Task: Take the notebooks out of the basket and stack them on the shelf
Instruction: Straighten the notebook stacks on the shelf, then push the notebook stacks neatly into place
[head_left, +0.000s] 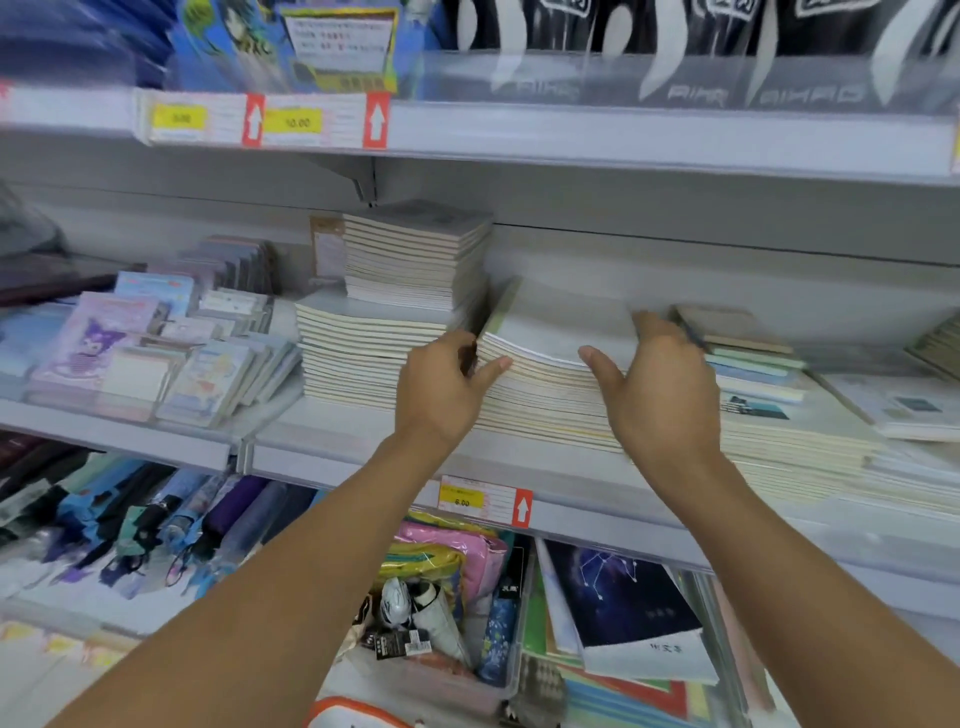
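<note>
To your far left, at nine o'clock, sit the character notepads; leave them alone. Next comes the tall two-tier stack at about eleven o'clock, the neighbour your batch must not shove.

Your left hand is at the left front corner of the notebooks on the shelf, thumb lying along their front edges and fingers tucked down the left side, in the gap beside the tall stack. It grips that corner loosely rather than clamping it. Use it as a stop: hold the left edges square and keep a sliver of gap so nothing next door is dragged.

The notebooks lie at twelve o'clock, on top of a low pile, with the top covers bowed upward in the middle. That bow suggests you are squeezing inward; ease off and let them flatten before you let go.

Your right hand is spread open, palm against the right front of the batch, fingers reaching over the top toward the back. Press down and back with it, gently, until the spines line up.

At two o'clock the coloured books lean close; don't let your right fingers nudge them. The basket is not in view.
</note>
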